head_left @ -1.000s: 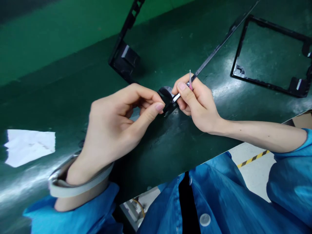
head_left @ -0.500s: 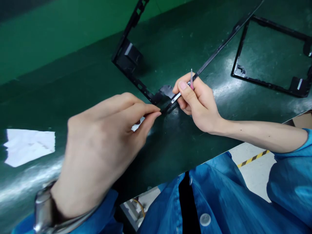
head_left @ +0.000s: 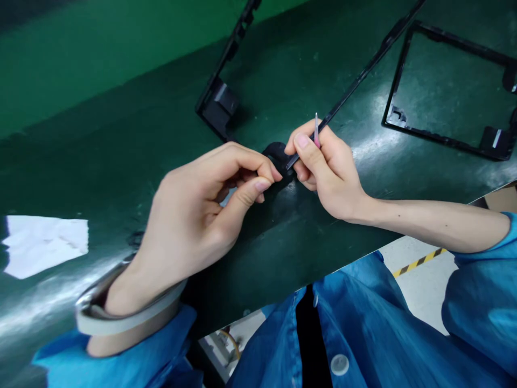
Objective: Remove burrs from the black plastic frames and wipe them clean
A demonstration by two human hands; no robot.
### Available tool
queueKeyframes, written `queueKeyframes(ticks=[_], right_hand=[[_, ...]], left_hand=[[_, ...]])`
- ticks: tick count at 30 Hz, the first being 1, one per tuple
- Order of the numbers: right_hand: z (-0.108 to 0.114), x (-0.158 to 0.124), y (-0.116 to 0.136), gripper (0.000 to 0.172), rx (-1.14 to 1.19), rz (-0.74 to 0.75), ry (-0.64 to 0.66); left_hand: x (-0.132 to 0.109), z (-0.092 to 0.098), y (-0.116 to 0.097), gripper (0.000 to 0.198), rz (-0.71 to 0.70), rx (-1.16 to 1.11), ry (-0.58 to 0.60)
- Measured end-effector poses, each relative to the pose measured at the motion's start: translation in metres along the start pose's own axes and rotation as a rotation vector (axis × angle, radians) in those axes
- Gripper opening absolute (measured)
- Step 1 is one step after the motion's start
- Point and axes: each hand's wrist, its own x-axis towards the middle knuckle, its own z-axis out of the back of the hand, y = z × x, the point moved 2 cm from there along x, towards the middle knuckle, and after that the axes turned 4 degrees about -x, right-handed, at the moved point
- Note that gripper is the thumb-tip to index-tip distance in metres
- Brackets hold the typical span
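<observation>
A black plastic frame (head_left: pixel 355 81) stands tilted above the green table, its near corner between my hands. My right hand (head_left: pixel 327 167) is closed round one long side of it. A thin pointed metal tip with a pink part, like tweezers (head_left: pixel 316 129), sticks up from the same fingers. My left hand (head_left: pixel 205 210) is closed in a loose pinch by the near corner, its index fingertip close to the frame's end. Whether anything is in that pinch is hidden; a pale patch shows between thumb and palm. The frame's far side (head_left: pixel 218 102) carries a black block.
A second black frame (head_left: pixel 440 144) lies on the table to the right. A torn piece of white paper (head_left: pixel 46 242) lies at the left. The green table's (head_left: pixel 299 253) front edge runs close to my blue jacket.
My left hand has turned and shifted right, its fingers curling more. The frame has tilted, its far left part moving slightly right. My right hand stays almost in place.
</observation>
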Motion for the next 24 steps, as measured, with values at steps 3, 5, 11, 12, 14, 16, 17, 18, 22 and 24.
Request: queueKeyframes(ticks=[3, 5, 11, 12, 14, 16, 17, 18, 22, 24], right_hand=[[-0.001, 0.0, 0.002, 0.042, 0.001, -0.009, 0.001], [-0.001, -0.001, 0.004, 0.042, -0.007, -0.026, -0.004], [0.0, -0.001, 0.002, 0.043, 0.017, -0.017, 0.003], [0.001, -0.001, 0.002, 0.043, 0.017, -0.023, 0.005], [0.001, -0.001, 0.001, 0.044, 0.016, -0.035, 0.006], [0.001, -0.001, 0.001, 0.044, 0.022, -0.032, -0.002], [0.001, -0.001, 0.001, 0.044, 0.023, -0.029, -0.002], [0.001, -0.001, 0.001, 0.044, 0.02, -0.029, -0.001], [0.0, -0.002, 0.0, 0.046, 0.006, -0.036, -0.007], [0.0, -0.002, 0.0, 0.045, 0.02, -0.021, -0.002]], left_hand=[[-0.001, -0.001, -0.001, 0.013, 0.024, -0.018, 0.039], [0.0, 0.0, -0.002, 0.014, 0.038, -0.011, 0.039], [0.002, 0.007, 0.001, 0.018, 0.128, -0.066, 0.048], [0.002, 0.008, 0.001, 0.02, 0.15, -0.048, 0.047], [0.001, 0.011, 0.001, 0.021, 0.176, 0.004, 0.032], [-0.001, 0.013, 0.0, 0.019, 0.172, 0.055, 0.023], [-0.002, 0.014, -0.001, 0.019, 0.159, 0.082, 0.02], [-0.004, 0.015, -0.001, 0.018, 0.141, 0.116, 0.012], [-0.015, 0.018, -0.005, 0.016, 0.081, 0.307, -0.05], [-0.021, 0.015, -0.008, 0.014, 0.055, 0.386, -0.069]])
